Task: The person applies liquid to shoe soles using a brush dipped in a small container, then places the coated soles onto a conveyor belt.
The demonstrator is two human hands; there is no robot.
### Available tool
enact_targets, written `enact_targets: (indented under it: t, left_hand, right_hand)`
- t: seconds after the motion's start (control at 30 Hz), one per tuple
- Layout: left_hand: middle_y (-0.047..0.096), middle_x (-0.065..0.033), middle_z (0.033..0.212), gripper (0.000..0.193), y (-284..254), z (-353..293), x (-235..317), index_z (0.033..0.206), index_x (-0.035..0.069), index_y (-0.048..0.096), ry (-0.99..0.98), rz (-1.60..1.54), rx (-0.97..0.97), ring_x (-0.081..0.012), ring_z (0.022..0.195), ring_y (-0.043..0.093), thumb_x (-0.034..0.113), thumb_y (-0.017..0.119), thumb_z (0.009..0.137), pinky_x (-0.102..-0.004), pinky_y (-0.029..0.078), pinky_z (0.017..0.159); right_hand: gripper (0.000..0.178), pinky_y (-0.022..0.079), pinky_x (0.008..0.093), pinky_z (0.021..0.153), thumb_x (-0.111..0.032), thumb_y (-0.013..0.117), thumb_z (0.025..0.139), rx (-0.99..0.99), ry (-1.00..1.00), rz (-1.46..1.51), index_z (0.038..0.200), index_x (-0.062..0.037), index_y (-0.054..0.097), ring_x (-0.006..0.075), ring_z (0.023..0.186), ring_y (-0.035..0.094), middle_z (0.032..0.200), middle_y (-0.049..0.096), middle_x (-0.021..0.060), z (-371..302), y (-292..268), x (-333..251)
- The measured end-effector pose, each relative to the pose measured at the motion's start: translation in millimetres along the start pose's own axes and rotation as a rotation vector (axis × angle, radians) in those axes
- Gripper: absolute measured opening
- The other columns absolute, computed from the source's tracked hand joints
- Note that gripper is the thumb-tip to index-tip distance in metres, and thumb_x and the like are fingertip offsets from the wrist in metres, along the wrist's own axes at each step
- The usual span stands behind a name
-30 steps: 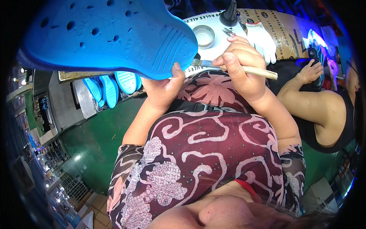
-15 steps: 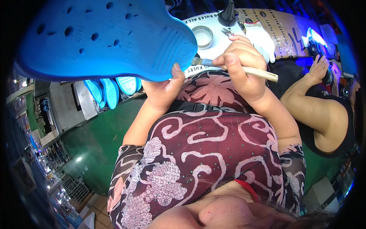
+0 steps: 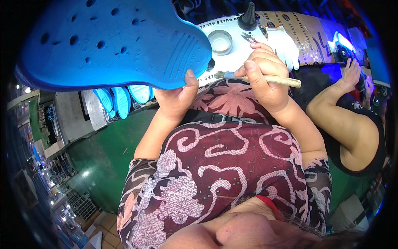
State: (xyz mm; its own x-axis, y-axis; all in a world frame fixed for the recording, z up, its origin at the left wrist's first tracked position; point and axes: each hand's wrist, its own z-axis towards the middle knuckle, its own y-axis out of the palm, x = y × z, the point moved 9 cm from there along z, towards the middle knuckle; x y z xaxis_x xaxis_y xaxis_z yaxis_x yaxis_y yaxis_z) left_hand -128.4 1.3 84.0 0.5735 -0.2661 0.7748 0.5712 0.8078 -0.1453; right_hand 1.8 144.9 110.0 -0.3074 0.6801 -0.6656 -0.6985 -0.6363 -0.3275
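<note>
A large blue shoe sole (image 3: 137, 50), dotted with small holes and ribbed toward one end, fills the upper left. My left hand (image 3: 178, 97) grips its near right edge, thumb on top and the other fingers hidden beneath. In my right hand (image 3: 267, 83) is a brush with a pale wooden handle (image 3: 286, 81), held between thumb and fingers. Its bristles (image 3: 219, 74) point left, a little apart from the sole's ribbed end. A small red and dark pointed tool (image 3: 249, 38) shows just past my right fingers; whether they touch it I cannot tell.
On the white table ahead stand a small round bowl (image 3: 222, 53) and a black cone-topped bottle (image 3: 247, 20). White gloves (image 3: 282, 45) lie beside cardboard (image 3: 309, 39). Several blue soles (image 3: 121, 103) rest at left. Another person's arm (image 3: 348, 108) reaches in at right.
The brush has come away from the sole's ribbed end, its bristles shifting slightly right and down. The sole has moved a little to the left.
</note>
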Motion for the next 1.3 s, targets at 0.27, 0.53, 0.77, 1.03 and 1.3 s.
enact_targets:
  t: [0.27, 0.53, 0.77, 1.03, 1.3]
  left_hand:
    - [0.057, -0.0082, 0.095, 0.03, 1.7, -2.0, -6.2, 0.102, -0.001, 0.052, -0.033, 0.001, -0.012, -0.0142, 0.083, 0.055, -0.003, 0.059, 0.072, -0.0267, 0.044, 0.076]
    - [0.057, -0.0095, 0.093, 0.032, 1.9, -3.7, -14.2, 0.101, -0.002, 0.052, -0.053, 0.059, -0.019, -0.0156, 0.082, 0.055, -0.005, 0.058, 0.07, -0.0275, 0.044, 0.075]
    - [0.058, -0.0105, 0.092, 0.032, 3.6, -0.8, -14.2, 0.1, -0.003, 0.051, -0.09, 0.06, -0.017, -0.0162, 0.08, 0.056, -0.005, 0.058, 0.069, -0.0278, 0.045, 0.073]
    - [0.058, -0.011, 0.093, 0.032, 11.3, 3.3, -6.8, 0.102, -0.005, 0.051, -0.168, 0.022, -0.046, -0.0153, 0.082, 0.056, -0.005, 0.057, 0.07, -0.0279, 0.045, 0.074]
    - [0.059, -0.0094, 0.089, 0.031, 3.7, 0.4, -7.4, 0.1, -0.005, 0.052, -0.146, -0.011, -0.007, -0.014, 0.077, 0.057, -0.006, 0.056, 0.07, -0.0266, 0.046, 0.07]
  right_hand:
    - [0.027, 0.042, 0.035, 0.076, -0.015, 0.054, 0.084, 0.024, 0.039, 0.042, 0.059, -0.005, 0.061, 0.0187, 0.055, 0.056, 0.057, 0.06, 0.0032, 0.1, -6.0, 4.5]
    - [0.027, 0.042, 0.0355, 0.077, -0.015, 0.055, 0.084, 0.037, 0.055, 0.053, 0.059, -0.0055, 0.061, 0.0182, 0.055, 0.055, 0.058, 0.06, 0.0025, -0.5, -10.2, 9.1]
    - [0.032, 0.039, 0.0385, 0.085, -0.014, 0.045, 0.087, 0.037, 0.013, 0.018, 0.062, -0.0026, 0.059, 0.0159, 0.056, 0.051, 0.056, 0.055, 0.0039, 2.7, -14.9, 5.5]
    - [0.024, 0.041, 0.0355, 0.077, -0.013, 0.055, 0.083, -0.001, -0.072, -0.033, 0.06, -0.0066, 0.061, 0.02, 0.058, 0.055, 0.058, 0.059, 0.0035, 8.7, -4.6, -4.5]
    - [0.026, 0.038, 0.0376, 0.084, -0.012, 0.049, 0.085, -0.043, -0.061, -0.154, 0.063, -0.0042, 0.06, 0.0176, 0.057, 0.052, 0.059, 0.058, 0.0035, 7.0, -6.0, -3.3]
